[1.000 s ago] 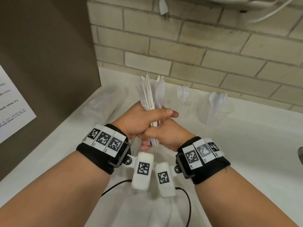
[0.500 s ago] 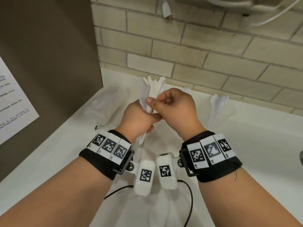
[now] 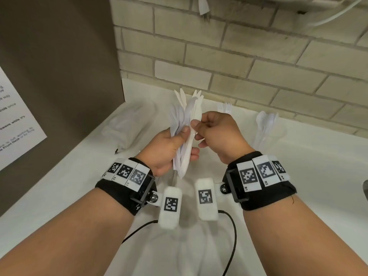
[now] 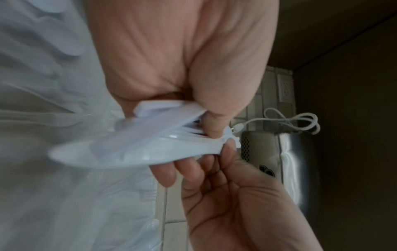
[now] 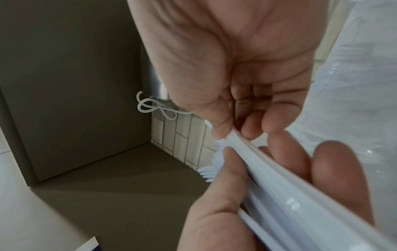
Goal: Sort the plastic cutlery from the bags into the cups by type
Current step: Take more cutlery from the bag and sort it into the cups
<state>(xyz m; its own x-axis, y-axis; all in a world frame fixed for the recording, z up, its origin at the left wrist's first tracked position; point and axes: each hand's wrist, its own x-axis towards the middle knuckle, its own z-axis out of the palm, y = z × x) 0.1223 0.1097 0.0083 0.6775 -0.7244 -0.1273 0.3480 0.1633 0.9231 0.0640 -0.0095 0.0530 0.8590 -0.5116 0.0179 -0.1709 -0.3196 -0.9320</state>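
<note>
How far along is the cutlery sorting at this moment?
Partly done: one cup holds forks, another holds spoons. In hand: the left hand grips a mixed cutlery bundle while the right hand pinches one piece from it. Left: that bundle, and the bag on the counter, contents unclear.

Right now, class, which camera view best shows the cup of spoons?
The head view: the cup of spoons stands clear by the brick wall, right of the right hand. In both wrist views hands and cutlery fill the frame; no cup can be made out.
</note>
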